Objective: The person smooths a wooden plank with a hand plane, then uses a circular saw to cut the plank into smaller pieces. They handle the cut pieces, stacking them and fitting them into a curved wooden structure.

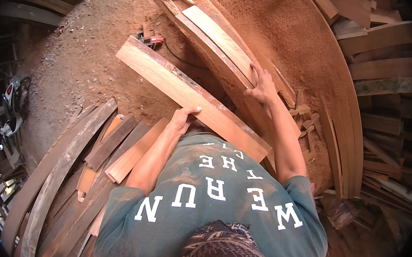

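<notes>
So there's a long pale plank [189, 94] with a reddish strip along its upper edge, lying at a slant from upper left down to lower right over the sawdust-covered ground, its near end tucked up against the person's shirt. Just beyond it sits a second board [219, 38], lighter on top with a darker reddish side, running roughly the same diagonal on a stack of similar wood.
</notes>
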Action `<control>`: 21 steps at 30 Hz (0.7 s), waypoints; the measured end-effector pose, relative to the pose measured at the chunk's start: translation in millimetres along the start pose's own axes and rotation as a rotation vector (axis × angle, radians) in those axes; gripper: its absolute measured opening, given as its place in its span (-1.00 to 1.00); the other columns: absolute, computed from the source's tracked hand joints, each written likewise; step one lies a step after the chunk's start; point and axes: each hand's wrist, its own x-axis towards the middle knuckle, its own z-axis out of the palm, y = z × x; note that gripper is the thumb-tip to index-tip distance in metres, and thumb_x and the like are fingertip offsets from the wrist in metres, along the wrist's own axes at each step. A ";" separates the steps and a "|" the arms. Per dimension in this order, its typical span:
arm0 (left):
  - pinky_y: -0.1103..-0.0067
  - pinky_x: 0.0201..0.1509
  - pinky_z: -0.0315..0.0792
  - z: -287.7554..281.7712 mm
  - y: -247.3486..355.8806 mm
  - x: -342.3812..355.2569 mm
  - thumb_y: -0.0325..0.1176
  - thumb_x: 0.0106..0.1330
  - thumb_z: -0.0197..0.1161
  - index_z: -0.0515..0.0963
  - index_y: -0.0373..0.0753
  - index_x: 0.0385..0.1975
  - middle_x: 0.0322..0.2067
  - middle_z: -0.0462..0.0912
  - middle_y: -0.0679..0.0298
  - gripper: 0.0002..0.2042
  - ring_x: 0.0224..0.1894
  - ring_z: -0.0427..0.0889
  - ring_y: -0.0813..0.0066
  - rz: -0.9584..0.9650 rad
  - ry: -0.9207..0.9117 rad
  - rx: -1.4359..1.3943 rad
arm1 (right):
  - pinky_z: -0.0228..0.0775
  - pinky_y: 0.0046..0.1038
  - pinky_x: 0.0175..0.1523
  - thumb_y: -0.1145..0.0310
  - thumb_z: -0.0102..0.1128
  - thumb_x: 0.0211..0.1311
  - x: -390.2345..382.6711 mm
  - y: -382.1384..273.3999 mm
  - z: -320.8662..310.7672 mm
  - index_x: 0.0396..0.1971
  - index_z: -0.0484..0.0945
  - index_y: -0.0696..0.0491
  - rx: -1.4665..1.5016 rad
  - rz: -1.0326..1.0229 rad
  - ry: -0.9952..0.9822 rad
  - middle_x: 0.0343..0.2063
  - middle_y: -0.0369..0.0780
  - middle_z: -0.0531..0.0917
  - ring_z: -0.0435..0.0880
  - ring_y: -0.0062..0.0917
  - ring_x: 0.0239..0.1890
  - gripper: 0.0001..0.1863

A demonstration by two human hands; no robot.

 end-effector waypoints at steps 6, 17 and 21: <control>0.27 0.47 0.30 0.7 -6.2 -3.5 -0.48 0.17 0.41 0.50 -0.45 0.13 0.05 0.62 0.10 -0.50 0.18 0.55 0.20 0.012 0.011 -0.001 | 0.30 0.05 0.35 0.29 0.59 -0.29 -7.4 2.0 16.8 0.46 0.26 -0.19 -0.192 -0.016 0.120 0.18 -0.02 0.47 0.41 0.00 0.27 0.13; 0.28 0.48 0.28 2.6 -15.7 -6.9 -0.49 0.17 0.42 0.51 -0.42 0.12 0.04 0.63 0.15 -0.52 0.16 0.57 0.24 0.029 0.005 -0.018 | 0.23 0.06 0.37 0.38 0.45 -0.14 -13.1 5.0 41.7 0.43 0.30 -0.17 -0.219 -0.079 0.235 0.18 0.00 0.47 0.39 -0.02 0.31 -0.03; 0.29 0.47 0.29 5.5 -16.1 -2.2 -0.48 0.17 0.42 0.51 -0.42 0.13 0.05 0.63 0.16 -0.51 0.16 0.57 0.25 0.027 -0.033 -0.019 | 0.25 0.01 0.40 0.22 0.51 -0.02 -6.6 -9.4 32.0 0.41 0.33 -0.07 -0.209 -0.068 0.177 0.29 0.02 0.43 0.36 0.00 0.37 -0.09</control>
